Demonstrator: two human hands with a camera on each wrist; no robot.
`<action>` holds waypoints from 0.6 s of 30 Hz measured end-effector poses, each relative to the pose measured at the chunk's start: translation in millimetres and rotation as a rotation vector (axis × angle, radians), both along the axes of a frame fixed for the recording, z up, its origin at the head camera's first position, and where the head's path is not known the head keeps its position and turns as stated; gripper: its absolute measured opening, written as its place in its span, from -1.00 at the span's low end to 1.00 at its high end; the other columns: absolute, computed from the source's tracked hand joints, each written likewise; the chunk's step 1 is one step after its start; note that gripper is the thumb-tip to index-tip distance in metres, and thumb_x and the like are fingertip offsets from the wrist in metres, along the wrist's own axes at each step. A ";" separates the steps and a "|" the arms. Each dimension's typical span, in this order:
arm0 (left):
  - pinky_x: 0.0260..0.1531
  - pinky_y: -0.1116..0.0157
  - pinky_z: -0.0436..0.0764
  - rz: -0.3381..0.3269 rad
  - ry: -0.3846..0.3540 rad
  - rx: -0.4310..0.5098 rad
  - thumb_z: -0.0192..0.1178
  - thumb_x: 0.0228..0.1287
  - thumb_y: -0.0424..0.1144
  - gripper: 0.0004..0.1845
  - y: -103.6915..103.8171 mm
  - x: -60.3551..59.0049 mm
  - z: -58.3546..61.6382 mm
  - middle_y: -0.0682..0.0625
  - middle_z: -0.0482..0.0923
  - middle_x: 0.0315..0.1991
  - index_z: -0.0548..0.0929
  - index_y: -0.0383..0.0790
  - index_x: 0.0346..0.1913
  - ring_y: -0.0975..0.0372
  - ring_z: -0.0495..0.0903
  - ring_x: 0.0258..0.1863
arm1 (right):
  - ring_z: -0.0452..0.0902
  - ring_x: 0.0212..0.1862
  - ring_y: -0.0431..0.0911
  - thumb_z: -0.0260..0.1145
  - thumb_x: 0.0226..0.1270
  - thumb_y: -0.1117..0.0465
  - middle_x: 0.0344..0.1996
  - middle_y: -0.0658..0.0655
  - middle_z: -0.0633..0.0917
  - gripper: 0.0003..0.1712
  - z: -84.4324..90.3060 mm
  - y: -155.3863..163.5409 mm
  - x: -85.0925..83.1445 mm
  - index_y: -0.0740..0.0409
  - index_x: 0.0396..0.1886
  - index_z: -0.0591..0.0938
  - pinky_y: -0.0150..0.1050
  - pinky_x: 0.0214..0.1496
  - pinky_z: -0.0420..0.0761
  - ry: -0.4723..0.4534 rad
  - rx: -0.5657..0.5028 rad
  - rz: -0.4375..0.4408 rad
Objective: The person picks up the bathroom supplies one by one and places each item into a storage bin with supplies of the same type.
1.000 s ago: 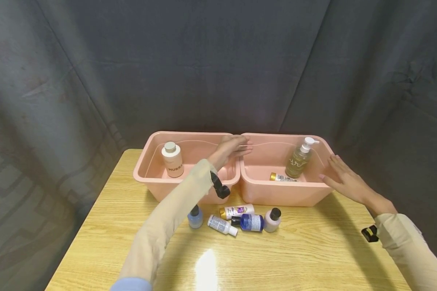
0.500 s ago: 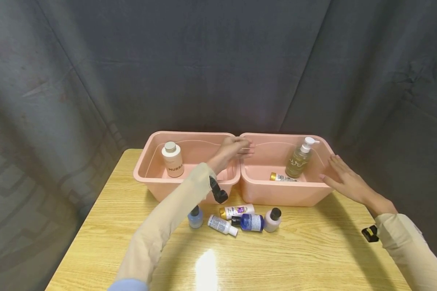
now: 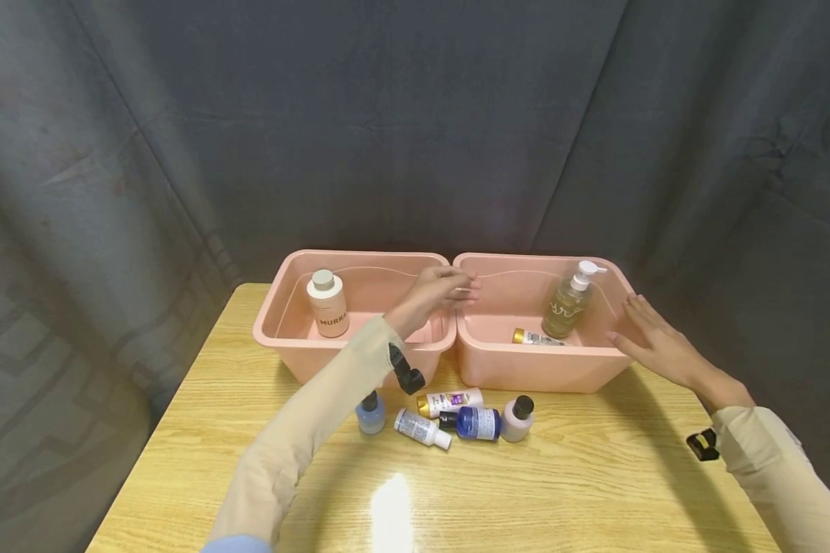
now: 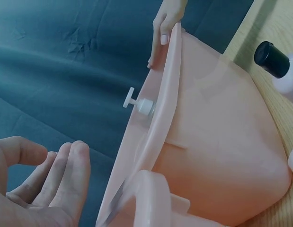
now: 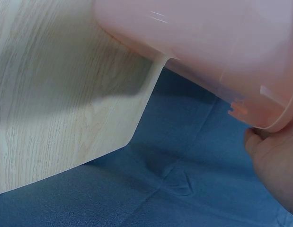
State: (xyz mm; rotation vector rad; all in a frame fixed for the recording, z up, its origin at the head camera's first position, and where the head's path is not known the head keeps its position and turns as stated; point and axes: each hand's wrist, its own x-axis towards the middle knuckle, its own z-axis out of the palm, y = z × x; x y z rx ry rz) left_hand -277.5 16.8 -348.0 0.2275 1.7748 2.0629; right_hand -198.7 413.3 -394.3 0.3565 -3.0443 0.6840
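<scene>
Apparently to steady it, the right hand [image 3: 659, 349] lies straight-fingered at the right pink bin's [image 3: 539, 372] outer rim, while the left hand [image 3: 432, 296], fingers loose, holding nothing, hovers near where it neighbours the left pink bin [image 3: 307, 359] on the bench [image 3: 581, 476].

left bin [image 3: 370, 288]: partly hidden by left hand [image 3: 432, 296] | right sleeve [image 3: 778, 461]: cropped

The right hand [image 5: 276, 165] touches the pink bin [image 5: 203, 35] at its rim, one fingertip showing beneath and the other fingers hidden. From there the bin spreads up and leftward, with a small, jagged orange patch [image 5: 238, 110] just beside the fingertip. Well apart, left of the hand, lies the pale tabletop [image 5: 47, 137], partly shadowed; blue cloth [image 5: 160, 165] fills the space between.
</scene>
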 end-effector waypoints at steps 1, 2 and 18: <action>0.05 0.14 0.61 -0.001 0.006 -0.002 0.16 0.44 -0.34 -0.65 -0.5 1.0 -0.3 -0.25 0.67 -0.01 0.54 -0.48 0.18 0.04 0.71 -0.08 | -0.48 0.55 0.14 0.13 0.49 -0.13 0.56 0.33 -0.23 -0.03 0.6 -0.2 0.1 0.32 0.57 -0.10 0.52 0.32 -0.16 -0.001 -0.001 0.000; 0.03 0.15 0.62 -0.003 0.010 -0.002 0.16 0.44 -0.33 -0.66 -0.8 2.0 -0.6 -0.24 0.67 -0.02 0.55 -0.47 0.16 0.03 0.71 -0.07 | -0.49 0.55 0.14 0.13 0.49 -0.13 0.56 0.33 -0.23 -0.03 1.0 -0.4 0.1 0.32 0.57 -0.10 0.52 0.32 -0.17 -0.003 -0.003 0.000; 0.02 0.11 0.63 -0.060 0.104 -0.029 0.12 0.46 -0.36 -0.64 -4.7 14.3 -5.3 -0.33 0.63 0.02 0.52 -0.52 0.20 -0.17 0.61 0.05 | -0.47 0.55 0.13 0.14 0.49 -0.10 0.55 0.35 -0.20 -0.05 0.6 -0.6 0.1 0.37 0.55 -0.05 0.50 0.33 -0.16 0.027 -0.003 0.022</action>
